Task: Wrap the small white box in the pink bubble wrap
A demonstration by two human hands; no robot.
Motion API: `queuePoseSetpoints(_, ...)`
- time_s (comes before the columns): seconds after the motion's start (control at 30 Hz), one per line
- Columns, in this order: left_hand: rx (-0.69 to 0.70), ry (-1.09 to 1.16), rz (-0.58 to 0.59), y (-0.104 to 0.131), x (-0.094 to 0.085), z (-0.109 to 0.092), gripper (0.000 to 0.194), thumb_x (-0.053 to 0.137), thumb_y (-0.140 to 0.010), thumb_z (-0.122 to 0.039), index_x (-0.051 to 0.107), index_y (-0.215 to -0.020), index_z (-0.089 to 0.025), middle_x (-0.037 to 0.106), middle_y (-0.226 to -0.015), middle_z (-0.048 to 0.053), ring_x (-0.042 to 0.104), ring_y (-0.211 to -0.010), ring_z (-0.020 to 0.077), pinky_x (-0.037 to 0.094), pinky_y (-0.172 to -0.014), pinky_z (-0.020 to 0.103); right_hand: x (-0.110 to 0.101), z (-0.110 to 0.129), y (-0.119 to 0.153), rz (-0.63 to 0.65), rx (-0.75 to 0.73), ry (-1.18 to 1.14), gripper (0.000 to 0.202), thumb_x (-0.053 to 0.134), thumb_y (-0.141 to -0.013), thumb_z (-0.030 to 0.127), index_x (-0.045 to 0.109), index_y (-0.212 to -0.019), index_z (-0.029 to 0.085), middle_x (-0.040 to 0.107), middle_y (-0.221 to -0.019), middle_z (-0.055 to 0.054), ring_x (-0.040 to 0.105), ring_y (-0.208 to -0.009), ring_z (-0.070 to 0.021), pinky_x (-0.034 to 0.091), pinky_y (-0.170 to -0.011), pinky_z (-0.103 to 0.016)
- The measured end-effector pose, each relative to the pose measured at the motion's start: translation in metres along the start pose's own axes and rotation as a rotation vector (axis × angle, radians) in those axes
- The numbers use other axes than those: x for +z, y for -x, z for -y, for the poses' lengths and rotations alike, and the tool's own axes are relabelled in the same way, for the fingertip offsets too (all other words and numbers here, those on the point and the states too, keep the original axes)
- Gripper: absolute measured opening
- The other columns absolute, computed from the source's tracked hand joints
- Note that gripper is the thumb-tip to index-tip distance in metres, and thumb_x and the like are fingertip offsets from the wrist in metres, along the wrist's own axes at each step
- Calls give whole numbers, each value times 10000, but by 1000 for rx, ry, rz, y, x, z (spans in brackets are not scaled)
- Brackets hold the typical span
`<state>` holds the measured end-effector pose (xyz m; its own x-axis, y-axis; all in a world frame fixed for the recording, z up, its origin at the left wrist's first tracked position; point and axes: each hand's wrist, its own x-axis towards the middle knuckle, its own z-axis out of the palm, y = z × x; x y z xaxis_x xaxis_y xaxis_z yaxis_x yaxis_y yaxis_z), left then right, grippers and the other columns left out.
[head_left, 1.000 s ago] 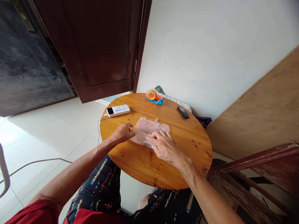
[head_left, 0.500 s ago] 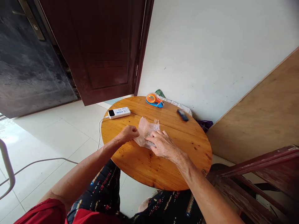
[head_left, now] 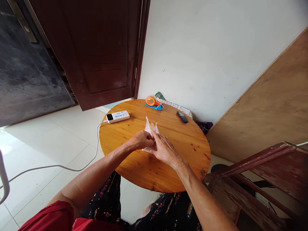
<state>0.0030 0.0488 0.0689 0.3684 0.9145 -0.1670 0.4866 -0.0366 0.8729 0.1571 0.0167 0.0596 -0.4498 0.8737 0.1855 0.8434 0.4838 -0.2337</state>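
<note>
A crumpled piece of clear bubble wrap (head_left: 151, 127) lies on the round wooden table (head_left: 134, 163), its upper corners sticking up beyond my fingers. My left hand (head_left: 143, 140) is closed on the left edge of the wrap, folded in over its middle. Close against it on the right, my right hand (head_left: 165, 149) presses on the wrap with its fingers pointing up and to the left; my hands hide most of the sheet. Whatever may be inside the wrap is hidden.
A white power bank (head_left: 117, 116) with a cable is at the table's left. An orange and blue tape dispenser (head_left: 154, 102) stands at the back, and a dark blurred object (head_left: 182, 117) lies back right. A reddish wooden chair (head_left: 255, 163) is at the right.
My left hand has moved right, folding the left side of the bubble wrap over until it meets my right hand. The view has shifted slightly.
</note>
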Motion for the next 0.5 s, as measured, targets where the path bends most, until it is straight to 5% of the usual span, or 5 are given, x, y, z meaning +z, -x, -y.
queuePoseSetpoints(0.23,164,-159,336,3,-22,-9,193,484,-609,-131,675,-619,-160,573,-535,-16,528,-527,135,387,-512,224,-7,-10,5,-1,30,-161,780,728,-784,272,334,-1454,205,627,-1255,-138,589,-1128,-297,435,-908,-397)
queuePoseSetpoints(0.33,284,-288,216,3,-16,-4,202,497,-650,-100,687,-624,-166,557,-546,-15,495,-519,127,358,-512,229,-17,-17,12,53,97,-192,740,718,-751,200,388,-1412,225,634,-1251,-119,594,-1121,-303,428,-918,-406)
queuePoseSetpoints(0.5,373,-419,-48,9,1,3,164,577,-731,-125,737,-768,-131,635,-952,107,590,-777,202,453,-729,294,-18,-27,31,14,217,-255,568,652,-803,212,472,-1340,174,603,-1303,-149,557,-1179,-311,404,-977,-409)
